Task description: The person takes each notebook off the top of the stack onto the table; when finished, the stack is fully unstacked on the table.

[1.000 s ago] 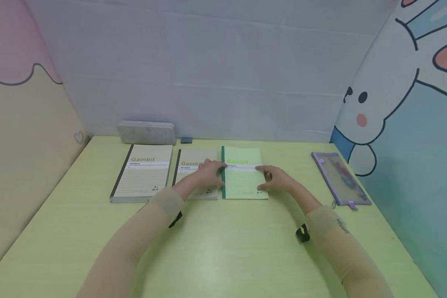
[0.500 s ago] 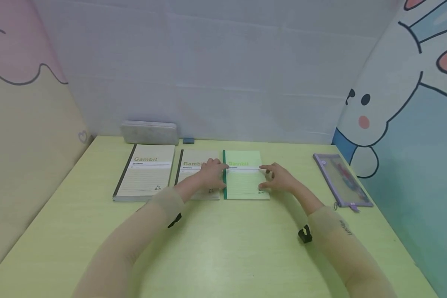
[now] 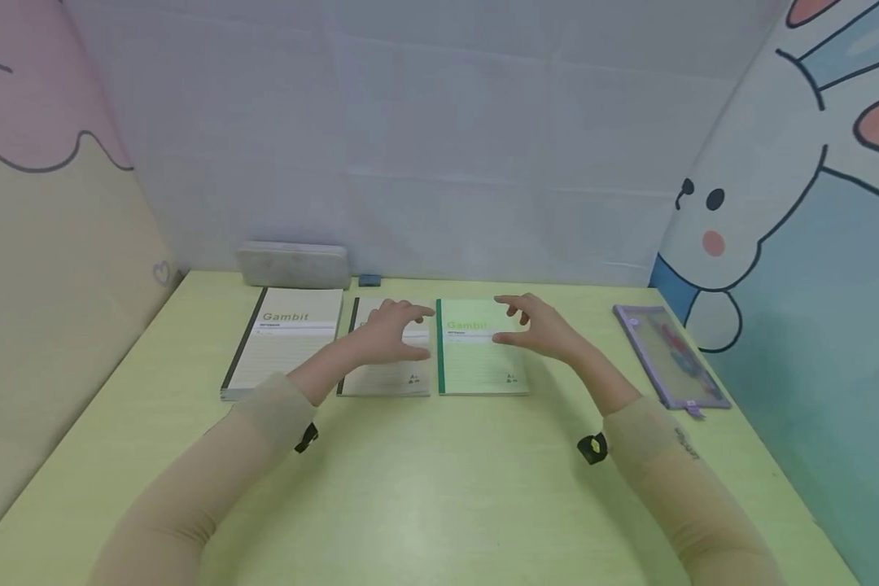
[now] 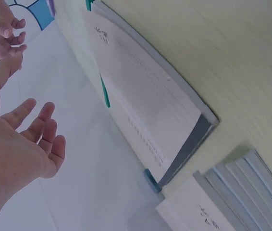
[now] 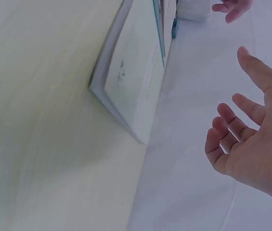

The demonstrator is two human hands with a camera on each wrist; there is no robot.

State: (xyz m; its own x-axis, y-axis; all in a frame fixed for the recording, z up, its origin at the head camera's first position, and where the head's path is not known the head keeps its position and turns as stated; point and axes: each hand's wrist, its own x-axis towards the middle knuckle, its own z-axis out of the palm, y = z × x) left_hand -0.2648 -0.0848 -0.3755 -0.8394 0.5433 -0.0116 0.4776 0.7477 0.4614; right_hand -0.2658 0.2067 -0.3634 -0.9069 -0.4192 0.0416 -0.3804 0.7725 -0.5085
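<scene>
A green-covered notebook (image 3: 478, 358) with a dark green spine lies flat on the yellow-green table (image 3: 425, 488). A smaller grey notebook (image 3: 387, 374) lies just left of it, and a larger grey "Gambit" notebook (image 3: 282, 340) lies further left. My left hand (image 3: 395, 330) hovers over the small grey notebook with fingers spread, holding nothing. My right hand (image 3: 531, 324) hovers over the green notebook's right half, fingers loosely spread and empty. The left wrist view shows the left hand (image 4: 23, 144) lifted clear of the grey notebook (image 4: 148, 103). In the right wrist view the right hand (image 5: 251, 130) is raised above the green notebook (image 5: 136, 77).
A grey pencil box (image 3: 293, 264) and a small blue eraser (image 3: 369, 280) sit against the back wall. A purple mesh pencil pouch (image 3: 666, 354) lies at the table's right. Cartoon-printed panels wall in the left, back and right sides.
Both hands have lifted off the notebooks; earlier they rested at the green notebook's edges. The green notebook stays flat beside the small grey one.
</scene>
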